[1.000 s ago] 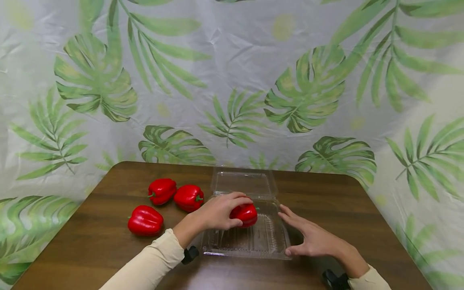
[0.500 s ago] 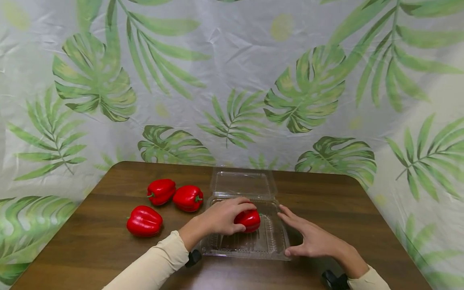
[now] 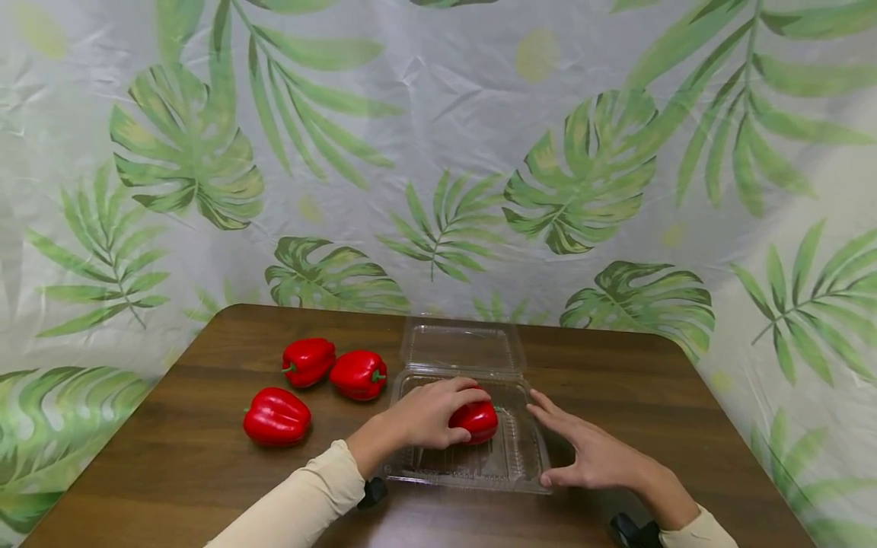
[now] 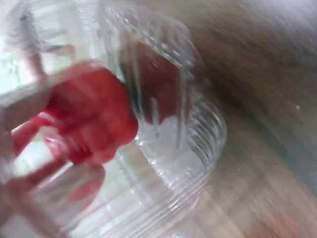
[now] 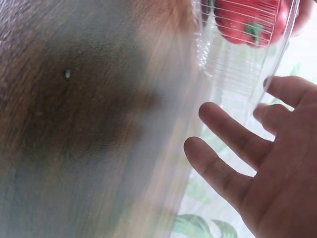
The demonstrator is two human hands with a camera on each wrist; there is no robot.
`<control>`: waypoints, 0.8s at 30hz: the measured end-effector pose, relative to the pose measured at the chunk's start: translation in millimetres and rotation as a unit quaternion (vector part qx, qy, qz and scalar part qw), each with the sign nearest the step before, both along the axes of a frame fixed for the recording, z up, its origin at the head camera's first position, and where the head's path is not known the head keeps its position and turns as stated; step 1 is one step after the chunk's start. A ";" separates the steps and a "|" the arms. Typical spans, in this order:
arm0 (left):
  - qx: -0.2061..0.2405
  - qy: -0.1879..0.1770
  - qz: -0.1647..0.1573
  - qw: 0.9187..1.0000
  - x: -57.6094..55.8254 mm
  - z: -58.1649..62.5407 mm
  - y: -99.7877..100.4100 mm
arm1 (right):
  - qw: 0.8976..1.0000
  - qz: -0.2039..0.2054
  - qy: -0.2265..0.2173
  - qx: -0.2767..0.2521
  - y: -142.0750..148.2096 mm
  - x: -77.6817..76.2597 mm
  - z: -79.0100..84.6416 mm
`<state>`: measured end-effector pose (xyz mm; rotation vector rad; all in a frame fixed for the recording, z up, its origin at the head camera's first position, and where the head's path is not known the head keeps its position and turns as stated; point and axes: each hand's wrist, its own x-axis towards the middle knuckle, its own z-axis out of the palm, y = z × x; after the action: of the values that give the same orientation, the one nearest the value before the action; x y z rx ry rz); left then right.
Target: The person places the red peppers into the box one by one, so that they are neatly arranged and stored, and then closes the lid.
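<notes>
A glossy red bell pepper (image 3: 478, 420) is gripped by my left hand (image 3: 432, 415), fingers over its top and thumb at its near side. It is inside the base of a clear plastic clamshell container (image 3: 510, 476), whose lid (image 3: 462, 346) lies folded back behind. The left wrist view, blurred, shows the pepper (image 4: 99, 114) through the clear plastic. My right hand (image 3: 596, 453) is at the container's right side, its fingers extended and thumb near the front right corner. In the right wrist view the right hand's fingers (image 5: 233, 134) are spread, with the pepper's green stem visible beyond.
Three more red bell peppers lie left of the container: one at the back (image 3: 308, 361), one beside it (image 3: 358, 374), and one nearer (image 3: 277, 417). The brown wooden table (image 3: 171, 472) ends at a leaf-patterned cloth (image 3: 438, 152) behind.
My left hand has carried the pepper a little to the right and toward me within the container base. The right hand has stayed beside the container.
</notes>
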<state>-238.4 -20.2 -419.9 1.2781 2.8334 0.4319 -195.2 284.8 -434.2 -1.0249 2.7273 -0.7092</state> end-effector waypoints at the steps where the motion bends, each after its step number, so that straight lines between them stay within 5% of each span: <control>1: 0.004 0.001 0.000 1.000 0.0 -0.5 0.8 | 1.000 0.000 0.001 0.001 0.1 0.2 0.3; 16: 0.004 -0.002 0.011 1.000 -1.9 -2.5 1.8 | 1.000 -0.004 -0.009 0.005 -4.5 1.1 1.7; 24: -0.006 -0.007 0.003 1.000 -6.0 -3.0 4.8 | 1.000 -0.012 0.019 -0.011 -2.8 2.6 -2.3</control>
<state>-244.5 -15.4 -422.9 1.2589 2.8254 0.4216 -192.5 282.0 -436.5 -1.0237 2.7750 -0.7320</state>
